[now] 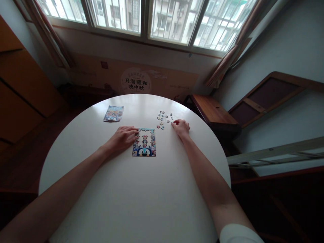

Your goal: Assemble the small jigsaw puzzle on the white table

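A partly assembled jigsaw puzzle [143, 152] lies flat on the white round table [141, 195]. Its border is filled in, some pieces stand in the middle, and pale gaps show around them. My left hand [123, 137] rests at the puzzle's left edge with its fingers stretched out, the tips touching that side. To the right, beyond the puzzle, several loose puzzle pieces [162, 115] are scattered. At their right side my right hand [181, 127] is closed in a pinch on a small puzzle piece [172, 124], partly covered by the fingers.
A crinkled picture packet [113, 113] lies at the table's far left. Behind the table are a printed cardboard panel [162, 79] and barred windows. A wooden bench [214, 109] stands past the right edge, and orange cabinets [25, 84] are on the left.
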Demonstrator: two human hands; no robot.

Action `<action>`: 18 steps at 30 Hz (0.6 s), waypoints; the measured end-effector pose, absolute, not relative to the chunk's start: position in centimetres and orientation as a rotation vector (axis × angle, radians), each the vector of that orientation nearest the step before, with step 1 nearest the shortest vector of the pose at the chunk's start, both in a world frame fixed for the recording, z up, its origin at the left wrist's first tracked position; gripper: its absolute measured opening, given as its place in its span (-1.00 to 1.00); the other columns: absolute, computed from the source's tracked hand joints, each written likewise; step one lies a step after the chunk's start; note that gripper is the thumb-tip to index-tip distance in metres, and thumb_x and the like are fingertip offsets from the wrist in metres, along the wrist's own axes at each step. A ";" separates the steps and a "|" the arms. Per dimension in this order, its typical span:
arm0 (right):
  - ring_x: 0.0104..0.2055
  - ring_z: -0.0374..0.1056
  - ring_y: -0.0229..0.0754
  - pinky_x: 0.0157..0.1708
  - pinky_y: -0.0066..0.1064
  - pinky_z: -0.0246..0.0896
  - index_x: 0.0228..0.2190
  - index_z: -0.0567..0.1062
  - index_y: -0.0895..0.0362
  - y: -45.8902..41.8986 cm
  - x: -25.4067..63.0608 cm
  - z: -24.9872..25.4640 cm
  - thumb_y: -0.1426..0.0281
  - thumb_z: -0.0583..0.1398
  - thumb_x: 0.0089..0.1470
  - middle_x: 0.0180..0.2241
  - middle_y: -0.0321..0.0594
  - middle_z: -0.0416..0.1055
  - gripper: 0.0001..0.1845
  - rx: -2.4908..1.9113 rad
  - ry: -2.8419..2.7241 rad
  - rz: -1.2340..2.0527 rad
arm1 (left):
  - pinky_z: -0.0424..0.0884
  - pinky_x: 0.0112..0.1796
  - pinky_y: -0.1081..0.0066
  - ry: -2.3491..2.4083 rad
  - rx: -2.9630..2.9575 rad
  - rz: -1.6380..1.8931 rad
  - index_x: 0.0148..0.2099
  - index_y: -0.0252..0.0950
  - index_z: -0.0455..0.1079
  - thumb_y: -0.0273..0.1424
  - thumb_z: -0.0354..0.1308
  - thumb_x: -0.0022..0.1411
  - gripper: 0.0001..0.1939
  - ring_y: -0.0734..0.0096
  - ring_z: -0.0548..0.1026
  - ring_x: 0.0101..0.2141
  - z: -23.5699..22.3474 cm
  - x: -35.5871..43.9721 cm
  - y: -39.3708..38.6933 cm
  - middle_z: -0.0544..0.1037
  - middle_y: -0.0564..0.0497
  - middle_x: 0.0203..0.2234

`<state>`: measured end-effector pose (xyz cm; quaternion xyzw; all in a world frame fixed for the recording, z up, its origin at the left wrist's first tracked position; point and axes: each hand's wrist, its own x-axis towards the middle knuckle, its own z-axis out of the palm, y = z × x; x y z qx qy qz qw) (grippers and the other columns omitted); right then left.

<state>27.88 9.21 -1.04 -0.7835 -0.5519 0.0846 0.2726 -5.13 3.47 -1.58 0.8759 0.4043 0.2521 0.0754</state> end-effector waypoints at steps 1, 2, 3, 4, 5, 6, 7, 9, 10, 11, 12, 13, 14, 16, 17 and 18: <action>0.00 0.22 0.07 0.01 -0.09 0.07 -0.33 0.57 0.05 9.2 27.9 -1.0 0.26 0.25 -0.01 -0.21 -0.15 0.47 -0.82 -2.104 -1.468 0.246 | 0.24 0.10 0.07 1.211 2.629 0.756 0.01 -0.14 0.48 -0.17 0.04 0.30 -0.66 0.15 0.42 0.08 -1.6 -5.1 3.5 0.53 -0.04 0.02; 0.00 0.23 0.06 0.02 -0.09 0.07 -0.34 0.56 0.05 9.2 28.0 -1.0 0.26 0.26 -0.03 -0.23 -0.16 0.48 -0.82 -2.089 -1.456 0.262 | 0.24 0.10 0.06 1.210 2.633 0.754 0.02 -0.14 0.48 -0.17 0.04 0.30 -0.65 0.15 0.41 0.08 -1.7 -5.2 3.5 0.53 -0.04 0.02; -0.02 0.25 0.04 0.03 -0.08 0.07 -0.34 0.55 0.05 9.2 28.1 -1.0 0.28 0.27 -0.05 -0.26 -0.18 0.49 -0.82 -2.062 -1.443 0.277 | 0.24 0.10 0.07 1.208 2.639 0.752 0.02 -0.15 0.48 -0.17 0.03 0.30 -0.65 0.15 0.41 0.08 -1.7 -5.2 3.6 0.53 -0.04 0.02; -0.06 0.28 0.01 0.02 -0.09 0.09 -0.34 0.54 0.06 9.3 28.1 -1.0 0.30 0.27 -0.06 -0.28 -0.20 0.50 -0.83 -2.016 -1.430 0.300 | 0.24 0.10 0.07 1.206 2.647 0.749 0.02 -0.15 0.48 -0.17 0.03 0.30 -0.65 0.15 0.41 0.08 -1.7 -5.2 3.6 0.53 -0.05 0.03; -0.11 0.32 -0.03 0.00 -0.12 0.12 -0.34 0.53 0.08 9.3 28.1 -0.9 0.33 0.26 -0.06 -0.30 -0.20 0.51 -0.83 -1.950 -1.415 0.330 | 0.25 0.10 0.08 1.205 2.654 0.747 0.03 -0.15 0.47 -0.17 0.03 0.31 -0.65 0.16 0.41 0.09 -1.7 -5.2 3.6 0.53 -0.04 0.03; -0.18 0.35 -0.08 -0.04 -0.16 0.17 -0.32 0.52 0.10 9.3 28.0 -0.8 0.36 0.25 -0.06 -0.31 -0.20 0.51 -0.82 -1.864 -1.401 0.363 | 0.25 0.09 0.09 1.205 2.659 0.747 0.03 -0.15 0.47 -0.17 0.02 0.31 -0.65 0.17 0.41 0.09 -1.7 -5.2 3.6 0.53 -0.04 0.03; -0.25 0.37 -0.12 -0.09 -0.20 0.22 -0.30 0.52 0.12 9.4 27.8 -0.7 0.38 0.24 -0.05 -0.33 -0.20 0.52 -0.80 -1.764 -1.394 0.391 | 0.25 0.09 0.09 1.206 2.664 0.747 0.03 -0.15 0.47 -0.17 0.02 0.31 -0.65 0.17 0.41 0.08 -1.6 -5.2 3.5 0.53 -0.04 0.02; -0.33 0.39 -0.17 -0.18 -0.27 0.28 -0.27 0.52 0.14 9.4 27.1 -0.5 0.40 0.22 -0.04 -0.34 -0.19 0.52 -0.77 -1.554 -1.412 0.420 | 0.25 0.09 0.10 1.210 2.672 0.746 0.02 -0.16 0.47 -0.18 0.02 0.32 -0.66 0.18 0.42 0.08 -1.6 -5.1 3.5 0.53 -0.03 0.02; -0.34 0.39 -0.18 -0.20 -0.29 0.30 -0.28 0.53 0.14 9.3 26.4 -0.3 0.39 0.21 -0.04 -0.35 -0.18 0.53 -0.78 -1.463 -1.440 0.417 | 0.25 0.08 0.11 1.213 2.675 0.747 0.02 -0.16 0.47 -0.19 0.02 0.32 -0.66 0.18 0.42 0.08 -1.5 -5.1 3.4 0.53 -0.03 0.02; -0.33 0.40 -0.18 -0.21 -0.29 0.31 -0.31 0.54 0.14 9.1 25.7 -0.2 0.38 0.21 -0.04 -0.34 -0.18 0.54 -0.81 -1.384 -1.478 0.416 | 0.26 0.07 0.11 1.215 2.678 0.746 0.02 -0.16 0.47 -0.19 0.03 0.32 -0.67 0.18 0.42 0.07 -1.5 -5.1 3.4 0.53 -0.03 0.02; -0.33 0.41 -0.17 -0.21 -0.29 0.32 -0.35 0.55 0.14 8.9 24.7 -0.1 0.37 0.21 -0.03 -0.34 -0.17 0.55 -0.83 -1.319 -1.517 0.429 | 0.26 0.07 0.11 1.217 2.680 0.746 0.01 -0.17 0.47 -0.20 0.03 0.32 -0.67 0.18 0.42 0.07 -1.5 -5.1 3.4 0.53 -0.03 0.02; -0.32 0.43 -0.17 -0.22 -0.29 0.33 -0.36 0.56 0.14 8.6 23.7 -0.1 0.36 0.22 -0.03 -0.35 -0.17 0.55 -0.84 -1.266 -1.560 0.457 | 0.26 0.07 0.11 1.218 2.682 0.744 0.01 -0.17 0.47 -0.21 0.03 0.31 -0.68 0.18 0.43 0.07 -1.5 -5.0 3.4 0.53 -0.03 0.02; -0.32 0.43 -0.17 -0.24 -0.30 0.33 -0.37 0.56 0.14 8.1 22.7 -0.1 0.36 0.22 -0.02 -0.35 -0.18 0.56 -0.85 -1.217 -1.608 0.494 | 0.26 0.06 0.11 1.220 2.682 0.746 0.01 -0.17 0.47 -0.21 0.03 0.31 -0.68 0.18 0.43 0.07 -1.5 -5.0 3.4 0.53 -0.03 0.02; -0.33 0.44 -0.19 -0.25 -0.32 0.33 -0.38 0.57 0.14 7.2 20.7 -0.3 0.40 0.23 -0.01 -0.37 -0.20 0.57 -0.89 -1.126 -1.706 0.565 | 0.26 0.06 0.11 1.221 2.683 0.747 0.02 -0.17 0.47 -0.20 0.03 0.31 -0.67 0.18 0.43 0.06 -1.5 -5.0 3.3 0.53 -0.04 0.02; -0.33 0.45 -0.20 -0.24 -0.33 0.32 -0.37 0.58 0.13 6.7 19.8 -0.5 0.43 0.23 0.01 -0.37 -0.21 0.57 -0.89 -1.096 -1.756 0.590 | 0.26 0.07 0.11 1.221 2.684 0.747 0.02 -0.17 0.47 -0.20 0.03 0.31 -0.67 0.18 0.43 0.07 -1.5 -5.0 3.3 0.53 -0.04 0.02; -0.33 0.44 -0.20 -0.22 -0.33 0.31 -0.36 0.59 0.12 6.2 19.1 -0.7 0.45 0.23 0.02 -0.37 -0.22 0.58 -0.88 -1.081 -1.791 0.591 | 0.26 0.07 0.11 1.220 2.686 0.747 0.02 -0.17 0.47 -0.20 0.03 0.31 -0.67 0.18 0.42 0.07 -1.4 -5.0 3.3 0.53 -0.04 0.02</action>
